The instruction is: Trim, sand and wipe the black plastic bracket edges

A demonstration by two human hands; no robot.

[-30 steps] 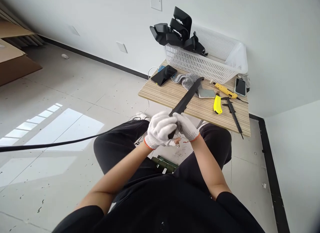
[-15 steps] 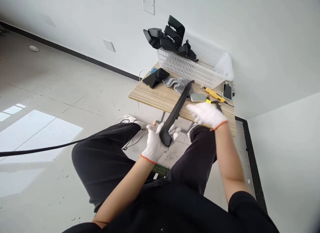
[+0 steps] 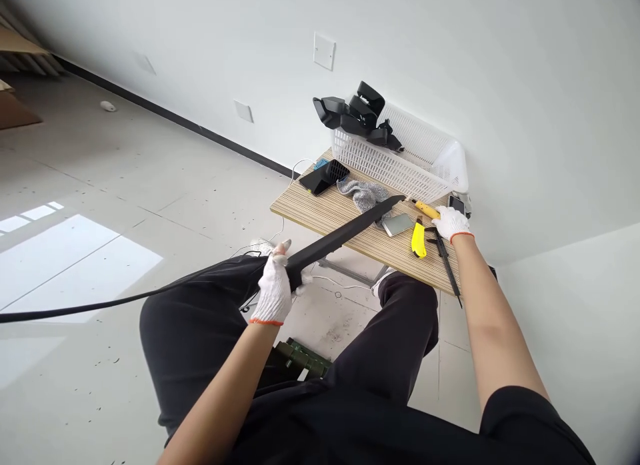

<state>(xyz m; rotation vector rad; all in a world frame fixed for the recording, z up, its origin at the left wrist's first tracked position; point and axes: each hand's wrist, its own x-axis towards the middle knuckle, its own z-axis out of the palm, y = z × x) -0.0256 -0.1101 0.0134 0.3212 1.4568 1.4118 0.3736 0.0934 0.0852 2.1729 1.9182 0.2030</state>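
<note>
A long black plastic part [image 3: 340,237] is gripped near its thick lower end by my left hand [image 3: 276,286], in a white glove with an orange cuff. Its thin far end reaches over the table, beside a grey cloth [image 3: 367,194]. My right hand [image 3: 451,224], gloved the same way, is closed on the yellow-handled tool [image 3: 426,210] at the table's right side. Close by lie a yellow cutter [image 3: 419,240], a black caliper [image 3: 447,260] and a grey-green flat block [image 3: 398,224].
On the striped wooden table [image 3: 300,207] stands a white basket [image 3: 390,168] with black plastic parts [image 3: 363,115] piled at its left. A dark phone [image 3: 324,177] lies at the left, another phone [image 3: 456,204] behind my right hand. A black cable [image 3: 115,304] crosses at left.
My right hand has moved right and closed on the yellow-handled tool. My left hand has shifted left, and the black part lies at a flatter angle. The view has tilted.
</note>
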